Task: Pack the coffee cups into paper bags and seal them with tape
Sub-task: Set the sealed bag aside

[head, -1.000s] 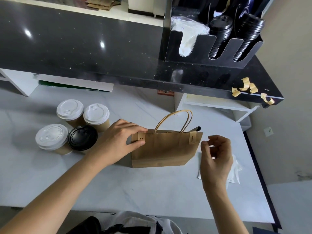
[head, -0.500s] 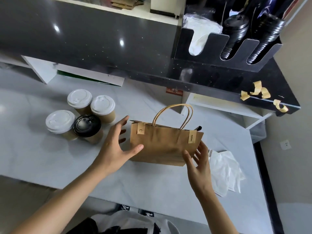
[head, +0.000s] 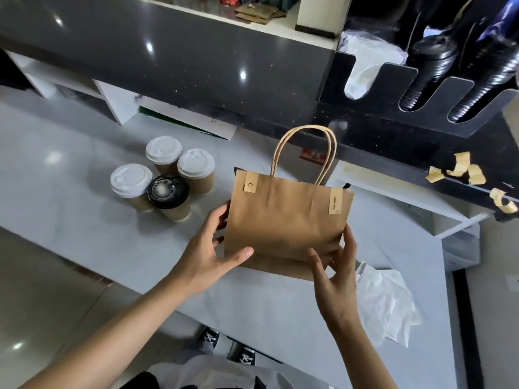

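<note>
A brown paper bag (head: pixel 283 217) with twisted handles hangs above the white counter (head: pixel 84 209), its top closed by two tape strips, one near the left corner (head: pixel 250 184) and one near the right (head: pixel 334 201). My left hand (head: pixel 213 254) grips its lower left side, thumb on the front and fingers behind. My right hand (head: pixel 335 270) grips the lower right corner the same way. Several lidded coffee cups (head: pixel 164 178) stand in a cluster to the left, three with white lids and one with a black lid (head: pixel 168 192).
A black raised counter (head: pixel 196 68) runs along the back, with a black holder of lids and cups (head: pixel 438 88) at the right. Curled tape pieces (head: pixel 460 171) stick to its edge. White folded bags (head: pixel 384 301) lie at the right.
Both hands closed on the bag's lower sides and raised it off the counter toward me. The camera has moved closer.
</note>
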### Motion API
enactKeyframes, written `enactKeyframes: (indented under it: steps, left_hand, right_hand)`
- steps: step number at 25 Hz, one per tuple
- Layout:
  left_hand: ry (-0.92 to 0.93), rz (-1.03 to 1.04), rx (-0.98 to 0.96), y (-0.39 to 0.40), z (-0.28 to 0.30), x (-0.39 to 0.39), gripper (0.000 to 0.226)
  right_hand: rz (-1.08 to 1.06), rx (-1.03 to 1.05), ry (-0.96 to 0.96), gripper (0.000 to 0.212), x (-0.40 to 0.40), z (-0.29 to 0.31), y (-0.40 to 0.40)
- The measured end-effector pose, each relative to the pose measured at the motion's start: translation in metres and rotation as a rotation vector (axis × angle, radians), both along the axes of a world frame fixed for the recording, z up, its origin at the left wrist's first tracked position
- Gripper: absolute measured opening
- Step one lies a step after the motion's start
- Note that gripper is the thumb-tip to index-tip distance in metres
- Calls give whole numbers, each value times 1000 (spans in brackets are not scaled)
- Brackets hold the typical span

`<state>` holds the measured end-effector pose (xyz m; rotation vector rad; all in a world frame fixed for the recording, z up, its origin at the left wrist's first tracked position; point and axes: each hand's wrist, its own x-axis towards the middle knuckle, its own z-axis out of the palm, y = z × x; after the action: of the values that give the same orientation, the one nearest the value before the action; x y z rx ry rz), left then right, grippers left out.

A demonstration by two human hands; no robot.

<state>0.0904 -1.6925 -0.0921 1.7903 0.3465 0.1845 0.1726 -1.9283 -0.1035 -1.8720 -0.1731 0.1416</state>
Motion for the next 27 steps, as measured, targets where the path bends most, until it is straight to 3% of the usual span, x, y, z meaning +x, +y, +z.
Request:
enactKeyframes:
  steps: [3,9,17,27]
  left_hand:
    - [-52,41,1,-5,14,-7,100]
    - [-131,145,54,8,51,-35,102]
    - [-172,387,63,44,67,-97,102]
    - [-133,608,18,132,68,-209,103]
  right_hand:
    - [27,-12,-126,84,5,13,5]
    - [154,68,-270,83,10,42,38]
    - [326,116,-292,81,-13,68,111]
    - [515,123,-254,83,-99,73,234]
